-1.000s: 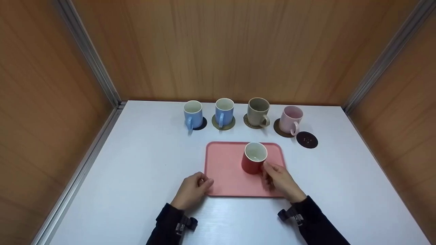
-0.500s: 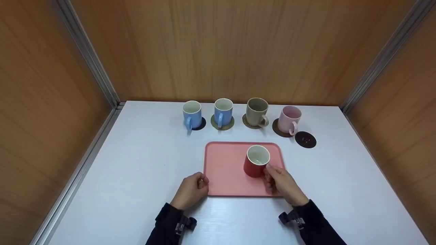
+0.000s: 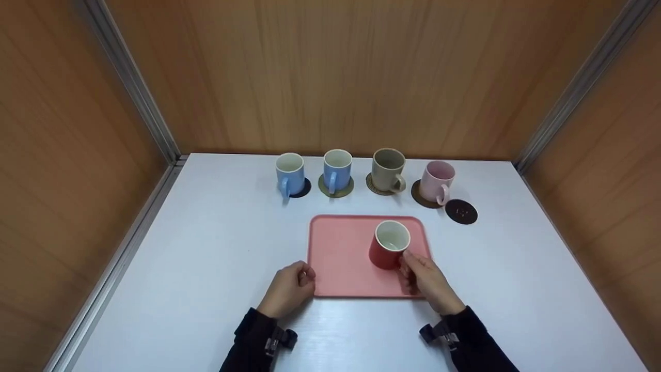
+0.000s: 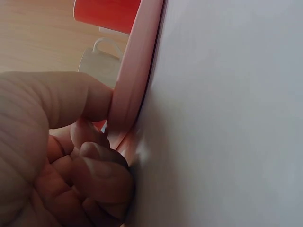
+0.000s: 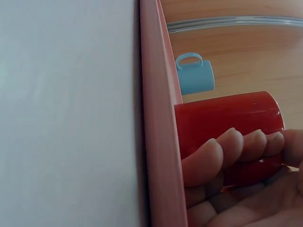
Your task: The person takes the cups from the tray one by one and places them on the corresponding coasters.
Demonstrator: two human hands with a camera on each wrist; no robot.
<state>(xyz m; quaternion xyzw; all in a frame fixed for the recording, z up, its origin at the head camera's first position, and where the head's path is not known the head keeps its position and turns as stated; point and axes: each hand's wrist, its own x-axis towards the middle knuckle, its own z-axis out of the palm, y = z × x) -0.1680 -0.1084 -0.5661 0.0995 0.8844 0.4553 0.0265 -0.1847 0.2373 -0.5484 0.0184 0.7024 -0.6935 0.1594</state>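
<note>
A red mug [image 3: 386, 256] with a white inside stands upright on the right half of a pink tray [image 3: 335, 268]. My right hand [image 3: 428, 279] grips the mug's handle, which its fingers mostly hide. In the right wrist view its curled fingers [image 5: 206, 163] lie close against the red mug [image 5: 225, 118]. My left hand [image 3: 289, 289] pinches the tray's near left edge. In the left wrist view the thumb [image 4: 75, 97] presses on the tray's rim [image 4: 132, 80], with the other fingers curled beneath it.
Along the back stand two blue mugs [image 3: 290, 175] [image 3: 337, 173], a grey-brown mug [image 3: 387, 173] and a pink mug [image 3: 436, 181], each on a round coaster. A dark coaster [image 3: 461, 212] lies right of the pink mug. Wooden walls [image 3: 330, 77] enclose the white table [image 3: 206, 248].
The red mug has shifted slightly towards me on the tray, with my right hand on it. My left thumb has drawn in to the tray's edge. Over the last half second little has moved.
</note>
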